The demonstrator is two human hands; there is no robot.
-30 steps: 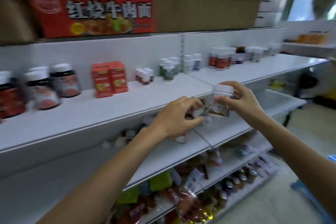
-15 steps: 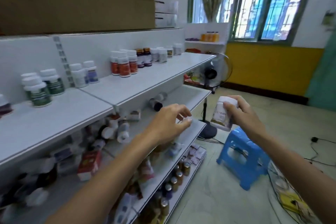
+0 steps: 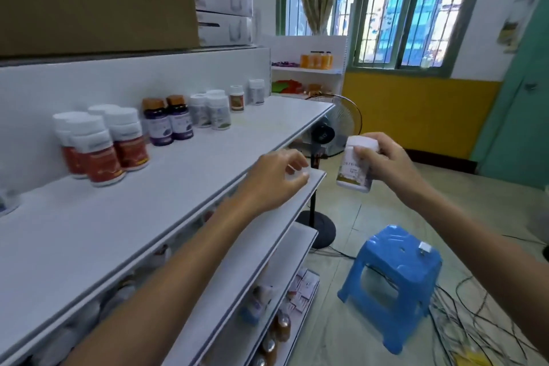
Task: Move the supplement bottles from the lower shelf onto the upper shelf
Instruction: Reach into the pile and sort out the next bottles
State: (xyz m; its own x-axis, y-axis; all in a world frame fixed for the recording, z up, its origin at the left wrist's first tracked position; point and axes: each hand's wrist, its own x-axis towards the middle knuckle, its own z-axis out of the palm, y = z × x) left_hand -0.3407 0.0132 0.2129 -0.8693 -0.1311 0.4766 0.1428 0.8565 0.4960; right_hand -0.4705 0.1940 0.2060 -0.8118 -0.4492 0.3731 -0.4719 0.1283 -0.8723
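My right hand [image 3: 383,162] grips a white supplement bottle [image 3: 355,169] with a white cap, held upright in the air to the right of the shelves. My left hand [image 3: 277,183] is closed around a small white bottle [image 3: 292,178], mostly hidden by my fingers, just above the front edge of the lower shelf [image 3: 267,246]. The upper shelf [image 3: 166,187] carries several bottles along its back: red-labelled ones [image 3: 104,148], two purple ones [image 3: 167,122] and white ones [image 3: 212,111]. More bottles lie blurred in the shade under the upper shelf.
A blue plastic stool [image 3: 395,279] stands on the floor to the right, amid loose cables [image 3: 463,321]. A standing fan [image 3: 329,131] is at the shelf's far end. Cardboard boxes [image 3: 98,0] sit on top of the unit. Lower shelves hold jars and packets.
The view has swung right along the shelves toward the window. Both hands have come out from the lower shelf, each with a bottle, and the right one has risen slightly.
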